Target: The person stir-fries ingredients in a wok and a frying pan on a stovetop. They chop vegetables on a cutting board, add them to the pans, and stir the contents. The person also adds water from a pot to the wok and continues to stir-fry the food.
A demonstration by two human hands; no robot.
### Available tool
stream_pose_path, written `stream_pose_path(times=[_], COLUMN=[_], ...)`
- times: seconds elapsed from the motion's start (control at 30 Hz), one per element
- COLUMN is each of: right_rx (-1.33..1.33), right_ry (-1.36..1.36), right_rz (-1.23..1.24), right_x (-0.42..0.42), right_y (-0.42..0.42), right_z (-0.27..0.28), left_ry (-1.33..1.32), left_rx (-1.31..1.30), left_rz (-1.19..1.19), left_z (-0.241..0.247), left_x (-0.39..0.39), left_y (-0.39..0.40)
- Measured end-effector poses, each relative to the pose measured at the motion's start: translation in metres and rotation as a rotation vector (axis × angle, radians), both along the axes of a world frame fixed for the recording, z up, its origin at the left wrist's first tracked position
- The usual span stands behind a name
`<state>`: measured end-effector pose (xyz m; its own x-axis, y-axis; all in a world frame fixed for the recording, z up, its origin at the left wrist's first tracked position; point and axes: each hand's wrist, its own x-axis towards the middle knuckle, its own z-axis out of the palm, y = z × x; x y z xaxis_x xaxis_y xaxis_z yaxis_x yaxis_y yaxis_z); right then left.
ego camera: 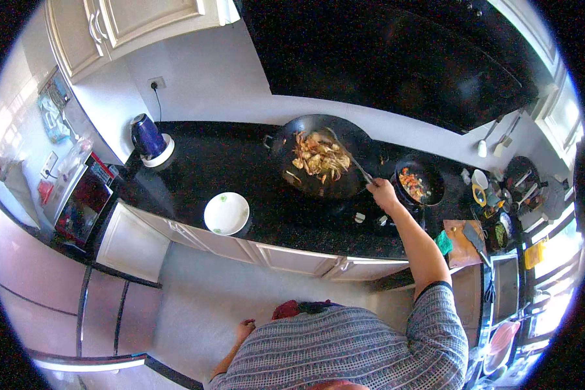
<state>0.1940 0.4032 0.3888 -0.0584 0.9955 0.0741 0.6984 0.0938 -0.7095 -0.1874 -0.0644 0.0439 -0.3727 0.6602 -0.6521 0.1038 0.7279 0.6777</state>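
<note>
My right hand (384, 195) grips the handle of a metal spatula (353, 161), whose head reaches into a large black wok (292, 183). Browned, sliced food (321, 156) lies heaped in the middle of the wok. Just right of that hand sits a smaller dark pan (436, 180) with diced orange and pale food (412, 183) in it. Low beside my body hangs my left hand (246, 328), away from the counter; it is too small to tell whether its fingers hold anything. A white bowl (226, 213) with green marks stands near the counter's front edge.
A blue kettle (147, 136) stands on its white base at the left. Along the right lie a cutting board (456, 234), a cleaver (475, 241), a green cloth (443, 242) and several bowls and bottles. The dark range hood (370, 58) overhangs the wok.
</note>
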Motion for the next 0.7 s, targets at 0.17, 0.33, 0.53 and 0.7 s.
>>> stream_pose_path(times=[0.17,0.33,0.53,0.7], right_rx=[0.127,0.318,0.683,0.29], right_ry=[-0.489,-1.126,-1.194,-1.146], right_rz=[0.169,0.336,0.277,0.143], right_x=[-0.026,0.006,0.072,0.079], right_y=[-0.036,-0.065,-0.091,-0.137], right_z=[0.048,0.079,0.092,0.13], left_ry=[0.018,0.108,0.056,-0.136], left_rx=[0.114,0.029,0.225,0.163], left_rz=[-0.035,-0.127,-0.045,0.143], left_z=[-0.004,-0.005,0.011,-0.007], left_x=[0.0,0.0,-0.003,-0.003], left_y=[-0.01,0.022,0.053,0.044])
